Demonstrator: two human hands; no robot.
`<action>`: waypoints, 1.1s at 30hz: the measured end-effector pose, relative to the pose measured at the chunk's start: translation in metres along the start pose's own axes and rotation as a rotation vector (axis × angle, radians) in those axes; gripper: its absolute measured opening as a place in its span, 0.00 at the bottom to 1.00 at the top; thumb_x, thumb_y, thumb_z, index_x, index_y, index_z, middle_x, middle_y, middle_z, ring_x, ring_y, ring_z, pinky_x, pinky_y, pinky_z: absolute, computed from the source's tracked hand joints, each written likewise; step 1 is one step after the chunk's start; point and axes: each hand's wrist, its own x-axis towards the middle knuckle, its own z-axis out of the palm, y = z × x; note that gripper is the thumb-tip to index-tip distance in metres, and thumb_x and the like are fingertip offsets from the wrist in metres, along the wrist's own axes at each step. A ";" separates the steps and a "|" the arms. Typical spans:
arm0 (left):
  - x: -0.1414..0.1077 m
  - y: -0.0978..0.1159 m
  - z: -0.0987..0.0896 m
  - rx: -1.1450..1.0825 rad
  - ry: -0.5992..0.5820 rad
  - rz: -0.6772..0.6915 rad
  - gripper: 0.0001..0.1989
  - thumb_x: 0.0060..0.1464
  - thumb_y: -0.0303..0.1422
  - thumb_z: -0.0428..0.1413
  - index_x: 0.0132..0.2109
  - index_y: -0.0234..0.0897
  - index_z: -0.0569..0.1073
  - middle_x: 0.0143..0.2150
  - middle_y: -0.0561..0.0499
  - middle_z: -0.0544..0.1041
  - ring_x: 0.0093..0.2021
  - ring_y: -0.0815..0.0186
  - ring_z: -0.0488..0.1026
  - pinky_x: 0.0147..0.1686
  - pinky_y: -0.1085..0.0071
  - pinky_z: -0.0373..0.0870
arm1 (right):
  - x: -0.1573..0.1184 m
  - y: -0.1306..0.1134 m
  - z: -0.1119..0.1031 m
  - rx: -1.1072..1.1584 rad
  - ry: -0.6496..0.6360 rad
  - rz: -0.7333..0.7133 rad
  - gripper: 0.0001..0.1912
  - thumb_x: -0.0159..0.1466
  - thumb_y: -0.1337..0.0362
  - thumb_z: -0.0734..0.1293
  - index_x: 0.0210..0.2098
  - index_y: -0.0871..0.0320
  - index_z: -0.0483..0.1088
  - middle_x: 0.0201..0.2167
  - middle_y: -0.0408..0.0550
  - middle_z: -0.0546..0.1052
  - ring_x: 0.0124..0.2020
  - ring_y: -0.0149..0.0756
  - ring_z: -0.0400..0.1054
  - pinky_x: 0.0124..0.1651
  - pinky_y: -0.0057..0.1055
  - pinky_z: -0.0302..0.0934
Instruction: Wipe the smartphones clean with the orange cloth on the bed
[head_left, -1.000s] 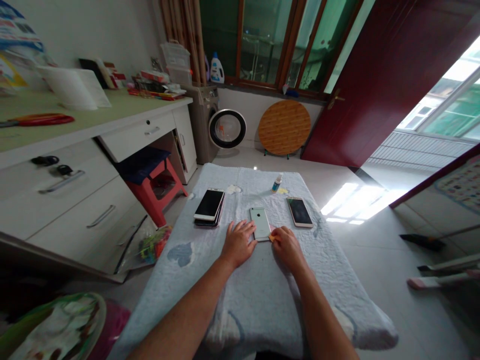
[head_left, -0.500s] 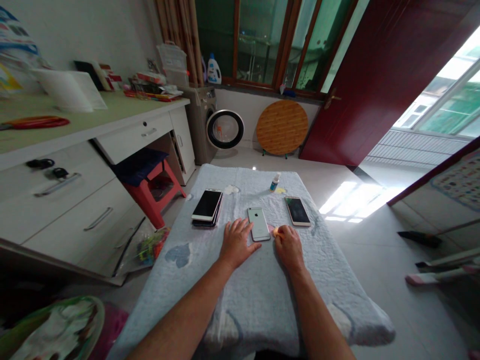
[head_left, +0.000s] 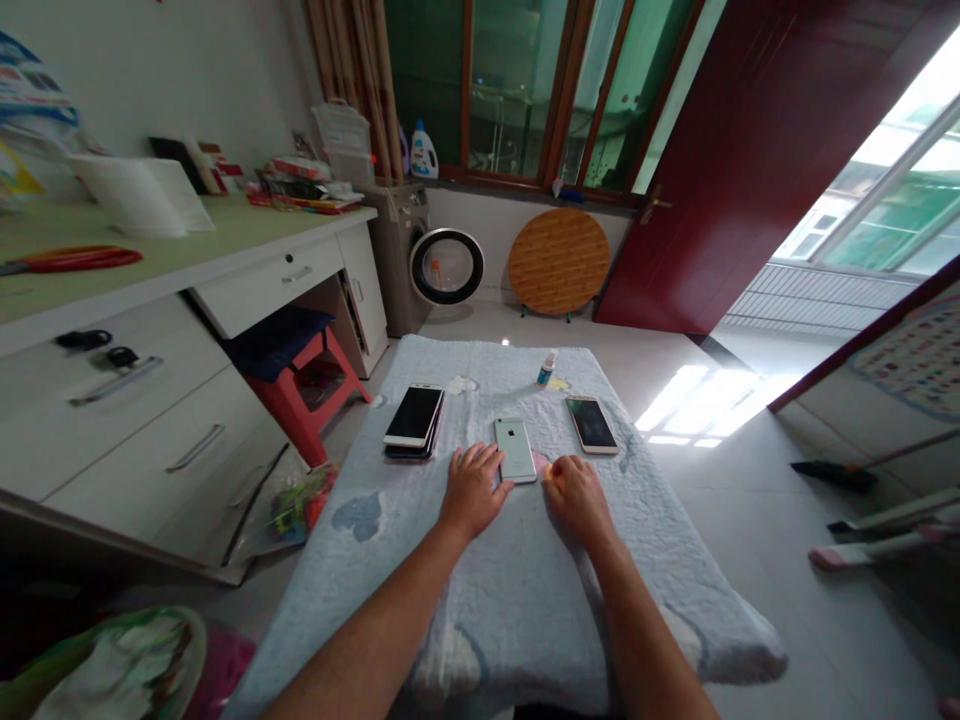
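Spread left fingers (head_left: pixel 480 459) touch the silver phone (head_left: pixel 515 450) — right fingers (head_left: pixel 561 474) nearby pinch something orange (head_left: pixel 547 470).

Cloth (head_left: pixel 525 580) w/ phones (head_left: pixel 516 455), prob. spray btl (head_left: pixel 546 372).

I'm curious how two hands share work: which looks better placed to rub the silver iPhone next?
Probably the right hand: it pinches a small orange piece just beside the silver iPhone, while the left hand is at the phone's left edge.

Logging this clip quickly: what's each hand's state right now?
Left hand: open, at the left edge of the silver phone.
Right hand: closed on a small orange piece, mostly hidden.
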 end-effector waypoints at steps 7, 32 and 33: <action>0.001 -0.001 -0.001 -0.030 0.007 -0.017 0.21 0.53 0.37 0.61 0.54 0.41 0.71 0.58 0.47 0.73 0.61 0.53 0.63 0.63 0.49 0.51 | -0.003 0.008 -0.007 0.143 0.030 0.031 0.07 0.63 0.66 0.60 0.40 0.57 0.68 0.36 0.48 0.73 0.37 0.37 0.65 0.41 0.29 0.56; 0.006 -0.013 0.006 -0.167 0.144 -0.083 0.18 0.57 0.24 0.48 0.52 0.36 0.73 0.57 0.45 0.73 0.57 0.58 0.67 0.60 0.57 0.62 | -0.001 -0.007 -0.016 -0.199 0.182 0.045 0.17 0.64 0.57 0.62 0.48 0.57 0.70 0.55 0.57 0.70 0.56 0.50 0.59 0.57 0.47 0.49; 0.006 -0.014 0.006 -0.185 0.159 -0.088 0.18 0.57 0.24 0.48 0.53 0.36 0.73 0.57 0.44 0.73 0.58 0.59 0.67 0.60 0.57 0.63 | 0.000 -0.017 -0.012 -0.187 0.153 0.009 0.17 0.63 0.57 0.63 0.49 0.57 0.70 0.55 0.57 0.69 0.57 0.50 0.58 0.57 0.46 0.49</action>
